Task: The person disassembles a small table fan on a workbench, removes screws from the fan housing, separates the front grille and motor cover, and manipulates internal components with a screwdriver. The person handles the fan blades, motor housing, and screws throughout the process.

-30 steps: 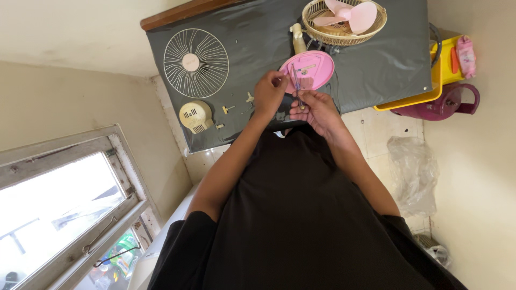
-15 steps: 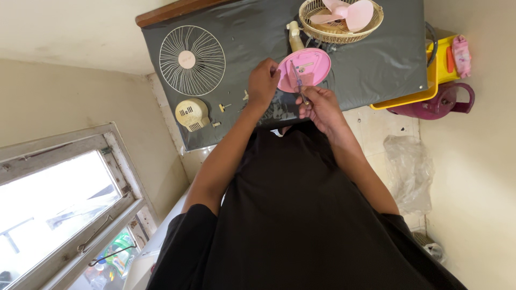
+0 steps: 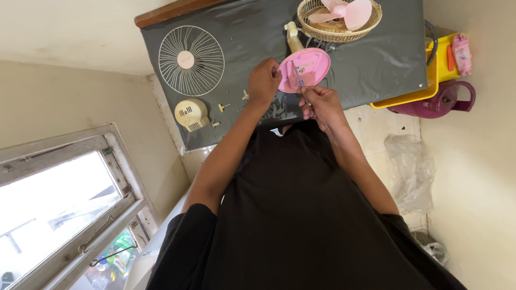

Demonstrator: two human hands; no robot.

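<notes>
A round pink fan base (image 3: 312, 65) lies on a dark grey mat (image 3: 376, 53). My left hand (image 3: 263, 80) grips its left edge. My right hand (image 3: 321, 103) holds a thin screwdriver (image 3: 297, 75) whose tip rests on the pink base. A white fan grille (image 3: 191, 60) lies flat to the left, with a cream motor cover (image 3: 192, 114) and small screws (image 3: 223, 106) below it. A second grille (image 3: 339, 15) at the top holds pink fan blades (image 3: 349, 9).
A yellow crate (image 3: 424, 80) and a purple plastic jug (image 3: 441, 102) stand right of the mat. A clear plastic bag (image 3: 411, 172) lies on the tiled floor. A window (image 3: 59, 209) is at the lower left. A cream post (image 3: 293, 37) stands near the base.
The view has shifted slightly. My right hand has raised the screwdriver onto the pink base, and my left hand has moved to the base's left edge.
</notes>
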